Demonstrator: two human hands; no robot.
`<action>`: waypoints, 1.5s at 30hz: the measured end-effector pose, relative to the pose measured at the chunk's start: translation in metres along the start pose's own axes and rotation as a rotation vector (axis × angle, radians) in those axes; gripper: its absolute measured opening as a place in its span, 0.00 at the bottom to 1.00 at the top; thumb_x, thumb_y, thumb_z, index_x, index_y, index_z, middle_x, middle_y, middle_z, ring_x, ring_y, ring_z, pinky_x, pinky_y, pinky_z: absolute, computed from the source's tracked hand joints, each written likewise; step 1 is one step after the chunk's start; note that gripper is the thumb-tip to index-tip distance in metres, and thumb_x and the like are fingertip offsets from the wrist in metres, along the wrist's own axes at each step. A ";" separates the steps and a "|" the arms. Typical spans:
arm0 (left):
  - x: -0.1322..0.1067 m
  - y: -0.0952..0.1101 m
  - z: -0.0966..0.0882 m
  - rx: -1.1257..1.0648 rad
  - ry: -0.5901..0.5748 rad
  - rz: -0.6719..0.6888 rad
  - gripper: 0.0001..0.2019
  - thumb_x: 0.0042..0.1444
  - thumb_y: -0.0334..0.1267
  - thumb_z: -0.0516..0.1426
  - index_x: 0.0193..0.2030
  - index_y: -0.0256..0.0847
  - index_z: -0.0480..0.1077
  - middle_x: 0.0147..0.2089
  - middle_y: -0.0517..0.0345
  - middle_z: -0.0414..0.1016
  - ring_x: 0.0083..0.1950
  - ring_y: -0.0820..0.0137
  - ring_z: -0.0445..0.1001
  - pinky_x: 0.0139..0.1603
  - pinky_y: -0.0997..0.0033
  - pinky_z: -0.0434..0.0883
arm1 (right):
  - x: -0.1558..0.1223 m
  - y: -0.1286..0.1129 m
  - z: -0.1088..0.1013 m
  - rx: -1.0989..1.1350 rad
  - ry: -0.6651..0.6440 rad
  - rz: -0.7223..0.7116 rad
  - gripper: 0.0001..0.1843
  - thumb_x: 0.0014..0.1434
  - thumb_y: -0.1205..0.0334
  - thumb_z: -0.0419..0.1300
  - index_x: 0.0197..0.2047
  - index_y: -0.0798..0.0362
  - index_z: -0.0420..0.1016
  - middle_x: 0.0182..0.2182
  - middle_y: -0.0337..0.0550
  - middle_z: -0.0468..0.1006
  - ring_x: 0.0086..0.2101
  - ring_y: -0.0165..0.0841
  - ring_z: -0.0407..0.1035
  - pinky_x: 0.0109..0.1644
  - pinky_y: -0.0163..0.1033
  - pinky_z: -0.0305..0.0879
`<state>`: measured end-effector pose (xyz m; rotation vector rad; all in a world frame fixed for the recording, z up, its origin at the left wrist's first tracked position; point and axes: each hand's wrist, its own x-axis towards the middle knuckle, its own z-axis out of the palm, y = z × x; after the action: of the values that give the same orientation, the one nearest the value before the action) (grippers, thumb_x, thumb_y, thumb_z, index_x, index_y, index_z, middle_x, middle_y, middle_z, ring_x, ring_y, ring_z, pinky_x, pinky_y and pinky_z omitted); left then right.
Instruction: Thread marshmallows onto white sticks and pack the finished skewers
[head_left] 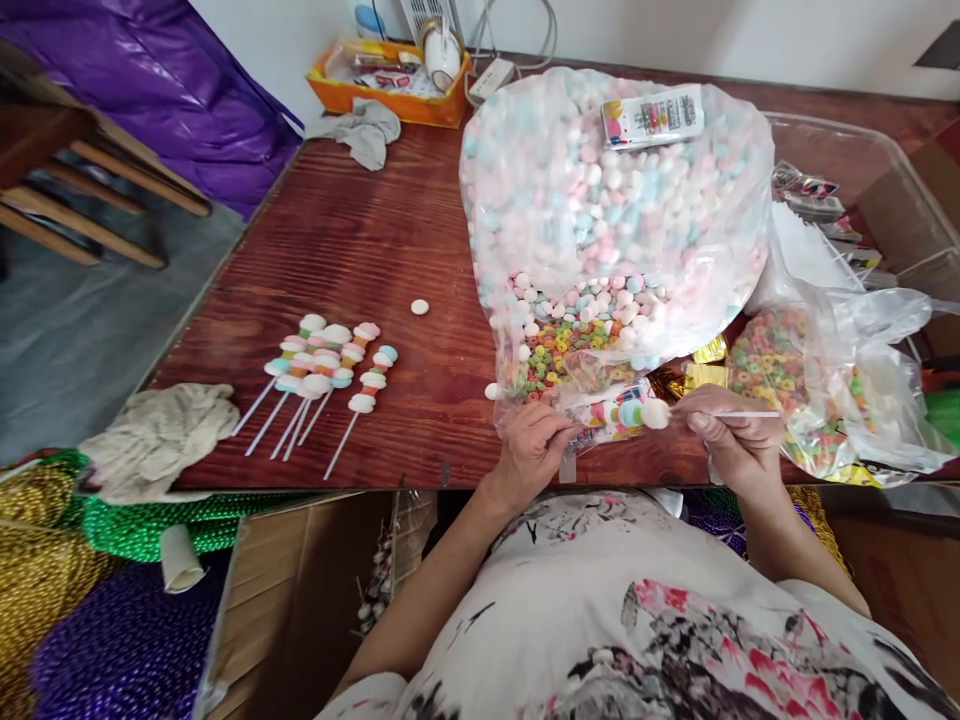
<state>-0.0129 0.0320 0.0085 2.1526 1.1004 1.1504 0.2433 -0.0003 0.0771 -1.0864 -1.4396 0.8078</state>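
My right hand [739, 435] is closed on the white stick of a candy skewer [655, 414], whose stick end points right. The skewer's marshmallows and coloured rings lie partly inside a small clear printed bag [600, 432]. My left hand [531, 442] pinches that bag at its left end, near the table's front edge. Farther left, several finished-looking candy skewers [315, 358] lie side by side with their sticks toward me. Just beyond my hands, loose coloured candy rings [562, 350] and marshmallows [592, 300] spill at the mouth of a large clear bag [622, 180].
A second clear bag of candy rings [780, 350] sits at the right, before a clear plastic bin [847, 130]. An orange box [386, 95] stands at the back. One cloth [161, 435] hangs over the front left edge. Beaded strands [127, 620] lie below the table.
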 end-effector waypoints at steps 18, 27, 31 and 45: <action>-0.004 -0.010 -0.021 -0.068 -0.110 0.230 0.05 0.62 0.33 0.57 0.36 0.42 0.74 0.35 0.56 0.78 0.37 0.70 0.73 0.49 0.61 0.75 | -0.010 0.008 0.008 0.133 -0.193 0.046 0.08 0.61 0.60 0.61 0.38 0.42 0.83 0.29 0.43 0.82 0.32 0.37 0.76 0.34 0.44 0.74; 0.005 -0.011 -0.020 -0.026 -0.164 0.263 0.16 0.61 0.40 0.58 0.53 0.36 0.68 0.50 0.41 0.76 0.52 0.59 0.74 0.52 0.55 0.72 | -0.016 0.015 0.021 0.269 -0.166 -0.032 0.10 0.63 0.59 0.60 0.42 0.45 0.83 0.27 0.42 0.82 0.31 0.38 0.76 0.38 0.46 0.73; 0.009 -0.011 -0.015 -0.018 -0.309 0.154 0.05 0.59 0.35 0.55 0.38 0.37 0.71 0.32 0.55 0.75 0.34 0.68 0.73 0.36 0.70 0.69 | -0.014 0.011 0.016 0.159 -0.263 -0.128 0.12 0.63 0.64 0.59 0.46 0.42 0.81 0.34 0.42 0.83 0.35 0.38 0.77 0.43 0.48 0.74; 0.012 0.005 -0.001 0.377 -0.254 -0.092 0.07 0.51 0.38 0.59 0.28 0.39 0.67 0.28 0.55 0.72 0.32 0.67 0.69 0.31 0.70 0.60 | -0.037 0.018 0.054 0.117 0.126 -0.135 0.14 0.61 0.69 0.60 0.45 0.44 0.81 0.32 0.41 0.83 0.35 0.37 0.77 0.39 0.46 0.73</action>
<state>-0.0078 0.0386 0.0183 2.4137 1.3639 0.6422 0.1930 -0.0234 0.0384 -0.9252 -1.3280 0.7059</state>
